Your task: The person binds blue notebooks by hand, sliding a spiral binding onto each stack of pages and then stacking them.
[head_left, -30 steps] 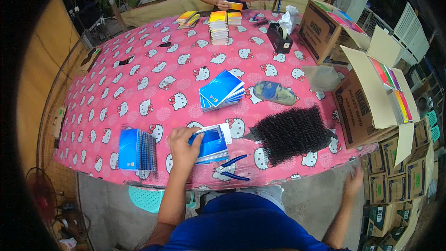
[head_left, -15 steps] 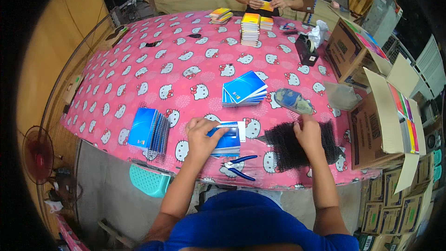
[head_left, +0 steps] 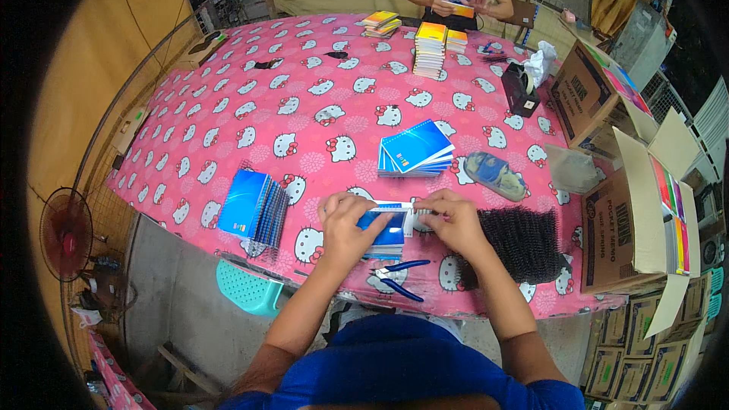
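The notebook stack (head_left: 386, 240), blue-covered, lies on the bench (head_left: 364, 175) directly before the person; clock positions are read from it, with 12 o'clock pointing away from the person. The left hand (head_left: 343, 225) covers its 9 o'clock side, thumb laid over the cover and remaining fingers bent close together; whether they reach beneath cannot be told. The right hand (head_left: 458, 222) meets the white edge strip (head_left: 409, 225) at 2 o'clock, thumb and forefinger drawn together; whether a wire is pinched between them cannot be told. The step appears to be fine work along this edge. For a good result, keep the left thumb's pressure even, hold the sheets squared, and align the right fingertips with the edge without bending it. Materials: the covers are smooth, glossy and rectangular. The black coils (head_left: 524, 244) at 3 o'clock form a springy, matted heap of fine spirals. The cutters (head_left: 410, 265) at 6 o'clock have slim blue handles, spread apart. At 9 o'clock, the coil-edged notebooks (head_left: 244, 201) show a dark, ribbed side. Glossy pink printed sheeting covers the bench.
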Tool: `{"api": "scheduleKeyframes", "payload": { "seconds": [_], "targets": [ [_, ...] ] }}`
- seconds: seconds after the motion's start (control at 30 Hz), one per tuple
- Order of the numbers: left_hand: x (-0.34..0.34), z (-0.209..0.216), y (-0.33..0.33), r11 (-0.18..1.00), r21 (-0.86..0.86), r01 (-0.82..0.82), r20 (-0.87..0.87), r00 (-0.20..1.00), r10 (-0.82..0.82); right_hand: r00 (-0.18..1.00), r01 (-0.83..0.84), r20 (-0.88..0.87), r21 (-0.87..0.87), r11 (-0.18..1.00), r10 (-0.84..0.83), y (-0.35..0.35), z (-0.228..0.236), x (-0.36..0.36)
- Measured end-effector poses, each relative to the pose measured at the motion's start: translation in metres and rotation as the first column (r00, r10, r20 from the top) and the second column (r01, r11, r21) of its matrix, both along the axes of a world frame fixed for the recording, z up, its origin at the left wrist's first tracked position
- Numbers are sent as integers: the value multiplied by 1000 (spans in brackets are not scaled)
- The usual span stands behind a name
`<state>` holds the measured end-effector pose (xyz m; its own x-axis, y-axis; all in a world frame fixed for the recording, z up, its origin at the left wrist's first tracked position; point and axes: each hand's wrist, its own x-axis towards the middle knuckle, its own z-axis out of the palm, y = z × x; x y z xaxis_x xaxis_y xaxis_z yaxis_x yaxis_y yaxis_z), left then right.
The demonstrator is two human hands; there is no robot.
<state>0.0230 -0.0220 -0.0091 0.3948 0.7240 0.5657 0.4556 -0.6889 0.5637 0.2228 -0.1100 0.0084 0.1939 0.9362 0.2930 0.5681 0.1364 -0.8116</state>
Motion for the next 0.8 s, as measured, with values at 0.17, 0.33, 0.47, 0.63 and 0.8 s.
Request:
{"api": "scheduleKeyframes", "payload": {
  "seconds": [0.17, 0.33, 0.47, 0.63, 0.8],
  "targets": [
    [9, 10, -5, 999, 46, -26, -24, 999, 27, 997, -65, -39, -1, 998, 64, 3, 2, -2],
    [7, 10, -7, 999, -2, -34, -38, 999, 34, 999, -51, 9, -76, 996, 52, 12, 4, 10],
    [1, 8, -6, 1000, -24, -14, -43, 999, 12, 966, -260, -18, -21, 965, 260, 20, 6, 11],
    [1, 7, -3, 1000, -6, 3, -52, 999, -3, 990, -141, -21, -105, 984, 140, 21, 10, 20],
    [-5, 7, -1, 1000, 2, 10, -58, 998, -10, 948, -311, -192, -379, 872, 255, 2, -3, 22]
  ]
}}
